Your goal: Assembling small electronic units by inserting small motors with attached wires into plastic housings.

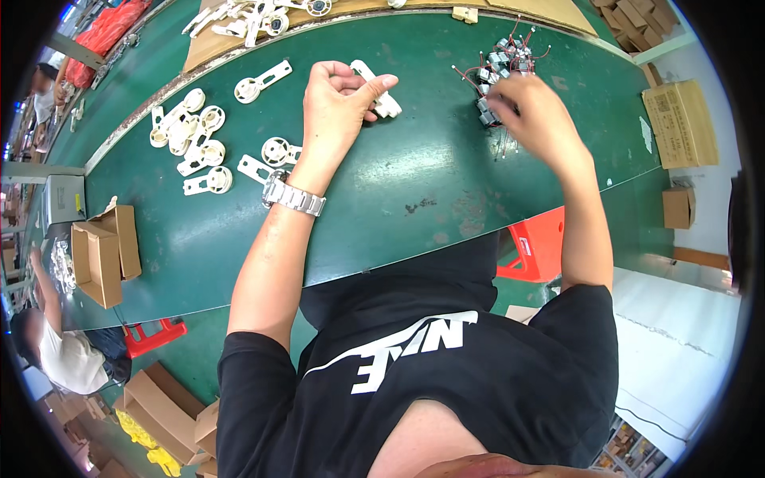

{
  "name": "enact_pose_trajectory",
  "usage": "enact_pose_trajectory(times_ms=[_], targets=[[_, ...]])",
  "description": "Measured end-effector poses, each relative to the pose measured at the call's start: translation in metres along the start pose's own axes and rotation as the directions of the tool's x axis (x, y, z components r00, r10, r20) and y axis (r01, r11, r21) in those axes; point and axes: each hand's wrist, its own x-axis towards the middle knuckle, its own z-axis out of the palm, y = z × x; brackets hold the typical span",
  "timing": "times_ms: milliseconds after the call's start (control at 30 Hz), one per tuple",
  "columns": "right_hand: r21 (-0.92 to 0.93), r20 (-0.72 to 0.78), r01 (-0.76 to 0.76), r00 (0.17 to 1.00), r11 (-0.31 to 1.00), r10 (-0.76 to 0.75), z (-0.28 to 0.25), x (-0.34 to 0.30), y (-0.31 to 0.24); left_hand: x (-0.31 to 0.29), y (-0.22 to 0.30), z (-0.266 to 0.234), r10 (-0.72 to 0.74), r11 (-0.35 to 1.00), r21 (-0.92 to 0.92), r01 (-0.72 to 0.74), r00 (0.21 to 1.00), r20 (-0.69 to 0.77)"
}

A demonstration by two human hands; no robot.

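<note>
- While the left arm reaches out over the green counter [446,187], the left hand [339,99] pinches a white plastic part [387,106] between thumb and fingers, its grip narrow.
- That part is between the other white pieces [187,131] and the small wired motors [500,60].
- The right arm bends in from the side, and the right hand [535,119] curls down at the motors.
- Its grip is blurry, so I cannot tell if it holds one.

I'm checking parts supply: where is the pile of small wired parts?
In the head view, the pile lies at upper right on the green table, by the right hand.
</note>
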Motion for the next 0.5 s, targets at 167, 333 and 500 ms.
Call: enact_pose_trajectory(times_ms=[167,333,500], targets=[[-0.126,-0.048,-0.198,0.98,0.972,0.193,0.031,-0.032,-0.011,0.0,0.001,-0.003,-0.027,0.999,0.046,0.025,0.999,0.039],[-0.031,0.032,-0.268,0.963,0.963,0.269,0.026,-0.029,-0.008,0.008,-0.013,-0.011,-0.043,0.999,-0.021,0.046,0.993,0.107],[0.264,0.09,-0.205,0.978,0.942,0.188,0.013,-0.038,0.008,0.008,-0.013,-0.023,-0.005,0.992,-0.124,0.036,0.97,0.241]])
